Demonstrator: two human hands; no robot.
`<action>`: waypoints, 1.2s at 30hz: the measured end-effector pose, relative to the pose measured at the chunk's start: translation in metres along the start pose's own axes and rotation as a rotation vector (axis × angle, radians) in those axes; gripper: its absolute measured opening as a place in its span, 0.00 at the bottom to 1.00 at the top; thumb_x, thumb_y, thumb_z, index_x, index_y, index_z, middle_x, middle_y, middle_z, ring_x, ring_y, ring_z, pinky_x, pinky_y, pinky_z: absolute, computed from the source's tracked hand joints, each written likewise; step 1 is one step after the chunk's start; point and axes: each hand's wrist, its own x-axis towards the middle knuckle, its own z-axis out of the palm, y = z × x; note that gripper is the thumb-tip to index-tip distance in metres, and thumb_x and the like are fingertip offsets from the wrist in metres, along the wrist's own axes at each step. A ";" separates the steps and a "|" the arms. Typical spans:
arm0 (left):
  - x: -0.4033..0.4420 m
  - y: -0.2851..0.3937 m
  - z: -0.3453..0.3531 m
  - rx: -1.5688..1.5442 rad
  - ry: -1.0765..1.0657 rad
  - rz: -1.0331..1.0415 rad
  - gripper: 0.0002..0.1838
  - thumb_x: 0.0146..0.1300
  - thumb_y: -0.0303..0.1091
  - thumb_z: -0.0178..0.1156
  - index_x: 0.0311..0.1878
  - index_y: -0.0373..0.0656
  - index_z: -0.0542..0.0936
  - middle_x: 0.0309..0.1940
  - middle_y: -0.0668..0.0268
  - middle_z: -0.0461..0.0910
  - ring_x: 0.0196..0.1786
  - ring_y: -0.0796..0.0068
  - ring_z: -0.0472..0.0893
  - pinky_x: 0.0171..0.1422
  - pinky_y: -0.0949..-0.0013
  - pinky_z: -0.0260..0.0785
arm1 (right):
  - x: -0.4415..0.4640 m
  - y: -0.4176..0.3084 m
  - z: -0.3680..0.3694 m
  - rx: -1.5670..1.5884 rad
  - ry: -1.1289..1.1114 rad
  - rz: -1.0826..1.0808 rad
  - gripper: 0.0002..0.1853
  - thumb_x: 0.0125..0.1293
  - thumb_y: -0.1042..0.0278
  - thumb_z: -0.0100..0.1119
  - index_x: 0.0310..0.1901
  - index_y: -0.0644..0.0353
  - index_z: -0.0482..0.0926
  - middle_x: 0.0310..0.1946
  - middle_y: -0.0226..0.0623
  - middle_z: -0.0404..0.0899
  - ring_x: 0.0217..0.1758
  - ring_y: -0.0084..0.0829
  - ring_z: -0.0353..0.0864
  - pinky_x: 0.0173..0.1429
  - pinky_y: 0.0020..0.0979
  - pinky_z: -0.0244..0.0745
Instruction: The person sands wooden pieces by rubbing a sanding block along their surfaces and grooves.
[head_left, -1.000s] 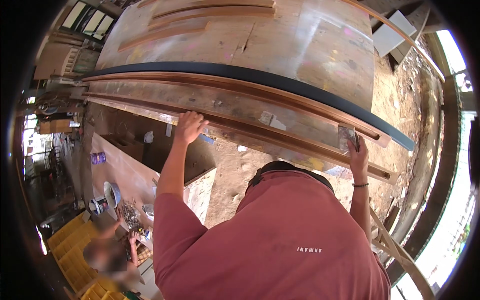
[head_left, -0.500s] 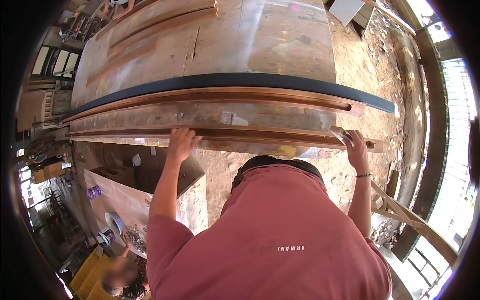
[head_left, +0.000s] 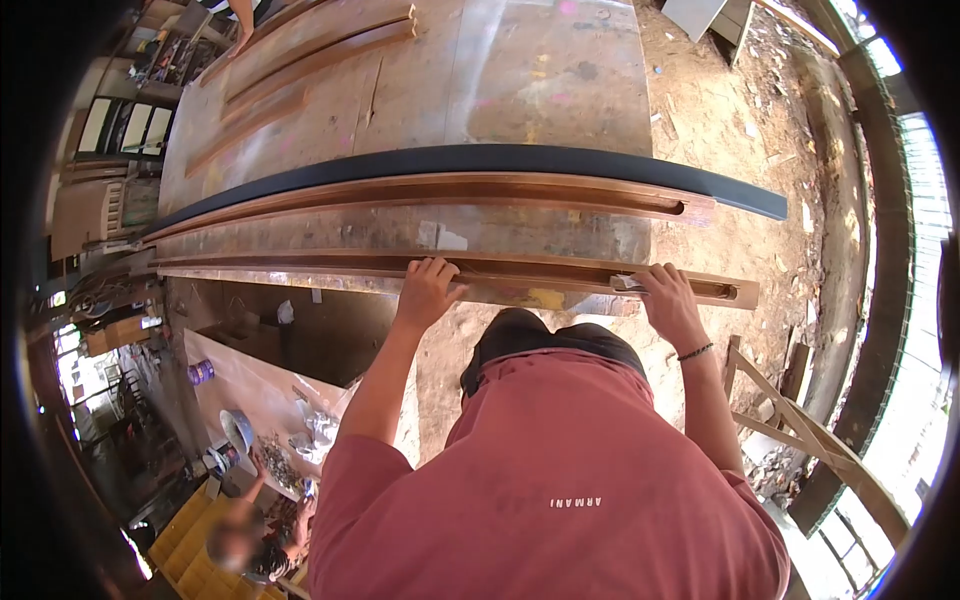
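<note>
A long brown grooved wooden piece (head_left: 540,272) lies along the near edge of the worktable (head_left: 480,100). My left hand (head_left: 428,292) rests on it near its middle, fingers bent over the wood; whether they grip it tightly is hard to tell. Farther right, my right hand (head_left: 670,300) has its fingers closed on a small greyish pad (head_left: 628,283), which touches the grooved piece. Beyond lies a second grooved brown piece (head_left: 500,192), with a long dark bar (head_left: 480,158) right behind it.
More brown wooden strips (head_left: 320,58) lie at the table's far left. Below left are a large open wooden box (head_left: 290,340), a purple can (head_left: 201,372) and a person (head_left: 250,535) beside a bucket (head_left: 236,430). Another person's arm (head_left: 243,22) shows at the top left.
My right hand has moved left along the near wooden piece with the pad. My left hand now sits farther right on it. The camera view has shifted.
</note>
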 end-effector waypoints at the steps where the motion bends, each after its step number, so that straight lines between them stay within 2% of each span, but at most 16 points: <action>1: -0.002 0.000 0.003 -0.006 0.003 -0.029 0.19 0.65 0.47 0.79 0.50 0.45 0.86 0.47 0.62 0.84 0.56 0.56 0.83 0.65 0.50 0.70 | 0.002 -0.002 0.006 0.029 -0.015 -0.032 0.12 0.70 0.72 0.70 0.54 0.58 0.86 0.49 0.38 0.83 0.58 0.46 0.80 0.67 0.47 0.76; 5: -0.007 0.001 0.009 -0.026 -0.005 -0.034 0.19 0.63 0.44 0.80 0.50 0.45 0.86 0.45 0.62 0.84 0.55 0.56 0.83 0.65 0.50 0.70 | 0.021 -0.025 0.024 0.096 -0.026 -0.169 0.14 0.69 0.70 0.71 0.54 0.58 0.84 0.49 0.39 0.82 0.57 0.46 0.80 0.65 0.46 0.77; 8: -0.011 -0.002 0.013 -0.015 -0.008 -0.045 0.21 0.63 0.46 0.80 0.52 0.47 0.84 0.49 0.62 0.83 0.58 0.56 0.82 0.67 0.53 0.70 | 0.034 -0.051 0.046 0.119 -0.004 -0.248 0.15 0.68 0.69 0.71 0.55 0.57 0.84 0.48 0.38 0.82 0.56 0.46 0.80 0.65 0.46 0.77; 10: -0.012 -0.009 0.008 -0.033 0.118 -0.018 0.27 0.61 0.48 0.82 0.58 0.49 0.83 0.55 0.63 0.82 0.63 0.56 0.81 0.71 0.52 0.70 | 0.049 -0.075 0.061 0.124 0.021 -0.273 0.16 0.68 0.69 0.71 0.56 0.57 0.84 0.48 0.38 0.82 0.56 0.46 0.80 0.65 0.47 0.77; 11: -0.016 -0.028 0.009 -0.009 0.140 -0.015 0.39 0.55 0.54 0.85 0.67 0.51 0.81 0.63 0.62 0.80 0.69 0.55 0.78 0.77 0.50 0.67 | 0.058 -0.089 0.067 0.116 0.022 -0.290 0.16 0.68 0.69 0.71 0.56 0.57 0.84 0.48 0.38 0.82 0.56 0.45 0.80 0.65 0.47 0.77; 12: -0.021 -0.047 -0.001 -0.006 0.143 -0.014 0.39 0.55 0.54 0.85 0.67 0.51 0.81 0.63 0.62 0.80 0.69 0.55 0.78 0.77 0.50 0.67 | 0.067 -0.104 0.077 0.115 0.026 -0.293 0.16 0.68 0.69 0.71 0.56 0.57 0.84 0.48 0.38 0.82 0.56 0.45 0.80 0.65 0.47 0.77; 15: -0.042 -0.129 -0.028 0.022 0.169 -0.059 0.52 0.45 0.62 0.89 0.72 0.51 0.79 0.69 0.61 0.78 0.74 0.52 0.76 0.82 0.47 0.64 | 0.092 -0.153 0.111 0.118 0.060 -0.333 0.16 0.68 0.70 0.72 0.56 0.57 0.84 0.48 0.39 0.82 0.56 0.45 0.80 0.66 0.46 0.77; 18: -0.068 -0.217 -0.034 -0.014 0.102 -0.023 0.50 0.44 0.64 0.88 0.68 0.48 0.82 0.65 0.58 0.80 0.71 0.50 0.78 0.79 0.46 0.67 | 0.126 -0.209 0.143 0.077 0.060 -0.335 0.16 0.68 0.70 0.71 0.56 0.58 0.84 0.47 0.38 0.81 0.57 0.45 0.80 0.65 0.46 0.77; 20: -0.074 -0.249 -0.022 -0.109 0.153 0.017 0.49 0.44 0.65 0.88 0.65 0.46 0.83 0.61 0.56 0.82 0.68 0.48 0.79 0.77 0.45 0.70 | 0.148 -0.252 0.162 0.089 0.068 -0.350 0.15 0.69 0.70 0.70 0.56 0.58 0.84 0.47 0.38 0.81 0.56 0.44 0.80 0.65 0.45 0.78; 24: -0.075 -0.255 -0.017 -0.258 0.251 0.066 0.47 0.42 0.67 0.88 0.57 0.41 0.84 0.49 0.54 0.85 0.57 0.46 0.84 0.69 0.46 0.75 | 0.199 -0.340 0.214 0.119 0.037 -0.376 0.15 0.69 0.69 0.70 0.56 0.56 0.84 0.50 0.37 0.81 0.58 0.43 0.80 0.64 0.45 0.78; 26: -0.076 -0.255 -0.014 -0.292 0.283 0.069 0.47 0.42 0.67 0.88 0.56 0.41 0.81 0.47 0.56 0.84 0.55 0.47 0.84 0.68 0.47 0.76 | 0.217 -0.364 0.227 0.121 0.029 -0.401 0.17 0.70 0.69 0.71 0.58 0.58 0.84 0.50 0.39 0.81 0.57 0.44 0.81 0.64 0.45 0.79; 28: -0.078 -0.259 -0.005 -0.334 0.326 0.048 0.48 0.41 0.66 0.89 0.56 0.43 0.78 0.47 0.57 0.83 0.54 0.48 0.84 0.67 0.48 0.77 | 0.221 -0.367 0.228 0.123 0.019 -0.424 0.19 0.70 0.68 0.72 0.60 0.59 0.84 0.49 0.40 0.81 0.56 0.45 0.81 0.63 0.46 0.80; 30: -0.081 -0.260 -0.001 -0.352 0.323 0.047 0.49 0.41 0.65 0.89 0.56 0.44 0.76 0.47 0.57 0.83 0.54 0.48 0.84 0.67 0.48 0.77 | 0.199 -0.337 0.208 0.041 0.038 -0.388 0.20 0.68 0.69 0.73 0.61 0.59 0.84 0.49 0.41 0.82 0.56 0.46 0.81 0.62 0.47 0.81; 32: -0.079 -0.263 0.002 -0.362 0.322 0.048 0.50 0.40 0.65 0.89 0.57 0.45 0.74 0.47 0.57 0.83 0.54 0.48 0.83 0.67 0.49 0.77 | 0.176 -0.293 0.179 0.009 -0.072 -0.333 0.24 0.66 0.72 0.75 0.63 0.60 0.84 0.49 0.41 0.84 0.53 0.47 0.82 0.61 0.48 0.82; 34: -0.080 -0.263 0.006 -0.363 0.336 0.065 0.52 0.39 0.67 0.90 0.59 0.45 0.74 0.47 0.58 0.83 0.52 0.49 0.84 0.66 0.49 0.79 | 0.167 -0.267 0.155 0.024 -0.066 -0.371 0.26 0.63 0.75 0.76 0.64 0.60 0.85 0.48 0.41 0.84 0.50 0.47 0.83 0.61 0.48 0.82; 36: -0.081 -0.262 0.007 -0.366 0.331 0.058 0.52 0.40 0.65 0.90 0.60 0.45 0.73 0.49 0.57 0.82 0.55 0.49 0.83 0.68 0.49 0.77 | 0.173 -0.272 0.166 0.047 -0.108 -0.348 0.25 0.63 0.76 0.76 0.63 0.60 0.85 0.48 0.41 0.84 0.49 0.47 0.82 0.60 0.49 0.82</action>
